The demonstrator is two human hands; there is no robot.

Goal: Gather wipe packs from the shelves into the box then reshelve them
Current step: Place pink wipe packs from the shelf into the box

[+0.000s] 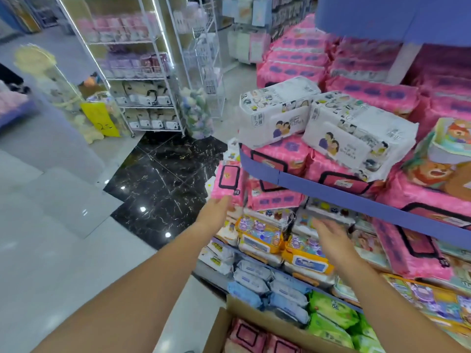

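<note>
Pink wipe pack (pixel 227 180) stands upright beside the blue shelf edge (pixel 331 191), left hand (pixel 216 211) fingers gripping its lower end; right hand (pixel 331 236) fingers straight, loosely spread, near orange packs (pixel 261 240)

My left hand (pixel 216 212) has the pink pack (pixel 228 182) by its bottom end, just off the left end of the shelf (pixel 331 189). My fingertips are tucked behind it, so no view of them. My right hand (pixel 331 235) is too blurry to tell if it touches anything. The box (pixel 254 315) is chopped by the bottom edge. The print on the white packs (pixel 277 115) is too tiny to read.
</note>
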